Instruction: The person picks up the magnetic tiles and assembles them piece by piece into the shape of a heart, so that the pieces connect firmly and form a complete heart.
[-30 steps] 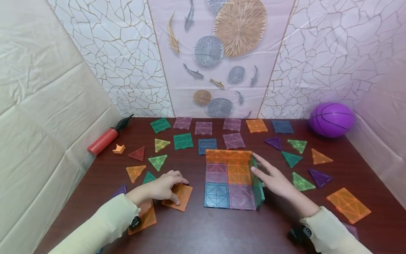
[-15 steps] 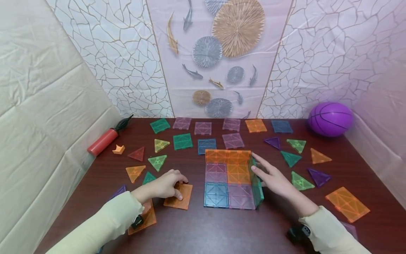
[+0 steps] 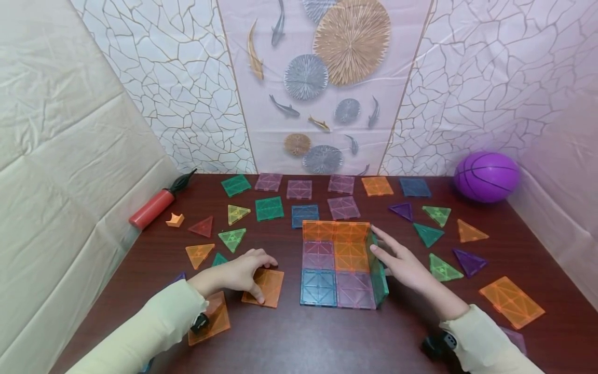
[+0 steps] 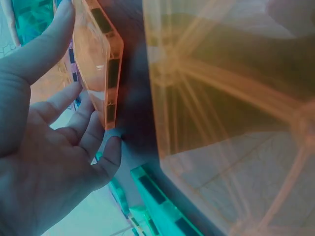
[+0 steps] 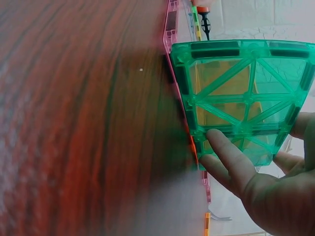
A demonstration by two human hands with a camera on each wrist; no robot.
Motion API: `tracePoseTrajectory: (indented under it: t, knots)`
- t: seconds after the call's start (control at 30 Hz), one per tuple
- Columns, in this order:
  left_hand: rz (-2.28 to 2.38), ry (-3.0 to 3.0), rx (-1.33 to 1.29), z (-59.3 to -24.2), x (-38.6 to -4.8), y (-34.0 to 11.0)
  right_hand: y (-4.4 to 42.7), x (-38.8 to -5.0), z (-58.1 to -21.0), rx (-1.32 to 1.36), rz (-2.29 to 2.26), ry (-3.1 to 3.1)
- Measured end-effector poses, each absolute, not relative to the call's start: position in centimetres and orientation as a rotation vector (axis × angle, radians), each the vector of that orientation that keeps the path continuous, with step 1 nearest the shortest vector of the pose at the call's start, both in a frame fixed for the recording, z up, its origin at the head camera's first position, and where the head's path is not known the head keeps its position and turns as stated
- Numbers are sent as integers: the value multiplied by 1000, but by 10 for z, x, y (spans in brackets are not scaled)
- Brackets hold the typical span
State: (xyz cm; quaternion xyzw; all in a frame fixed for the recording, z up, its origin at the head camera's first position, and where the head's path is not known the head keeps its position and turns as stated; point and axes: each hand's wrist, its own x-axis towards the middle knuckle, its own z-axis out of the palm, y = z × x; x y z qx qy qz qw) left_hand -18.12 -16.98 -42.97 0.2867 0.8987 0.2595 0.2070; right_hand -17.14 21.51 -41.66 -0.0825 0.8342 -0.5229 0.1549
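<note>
My left hand (image 3: 245, 272) holds a flat orange magnetic tile (image 3: 273, 288) by its edges. In the left wrist view the thumb lies at one side of that tile (image 4: 93, 59) and several fingertips at another. A four-square floor, with a blue tile (image 3: 318, 287) at front left, stands at the table's middle. Along its back rises an orange wall (image 3: 336, 230). My right hand (image 3: 404, 266) grips an upright green magnetic tile (image 3: 380, 272) at the floor's right side. In the right wrist view, fingertips press the outer face of this green tile (image 5: 246, 96), and others reach over its edge.
Loose square tiles, including a green one (image 3: 269, 208), lie along the back. Triangles flank both sides, such as a purple one (image 3: 470, 262). More orange tiles lie under the left wrist (image 3: 217, 322) and at far right (image 3: 512, 302). A red pump (image 3: 151, 209) and purple ball (image 3: 488, 176) sit behind.
The orange tile under my left hand has turned slightly on the table. My left thumb has shifted to its near edge. The right hand and green tile stay in place.
</note>
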Motion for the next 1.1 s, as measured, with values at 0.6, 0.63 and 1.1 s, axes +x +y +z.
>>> tracePoseTrajectory:
  t: [0.6, 0.63, 1.1]
  knots:
    - [880, 2673, 665, -428, -194, -156, 215, -172, -419, -216, -1494, 2401]
    - [902, 2684, 648, -428, -197, -155, 215, -172, -418, -216, -1495, 2401]
    - [1215, 2683, 297, -421, -220, -135, 213, -171, -416, -206, -1497, 2399]
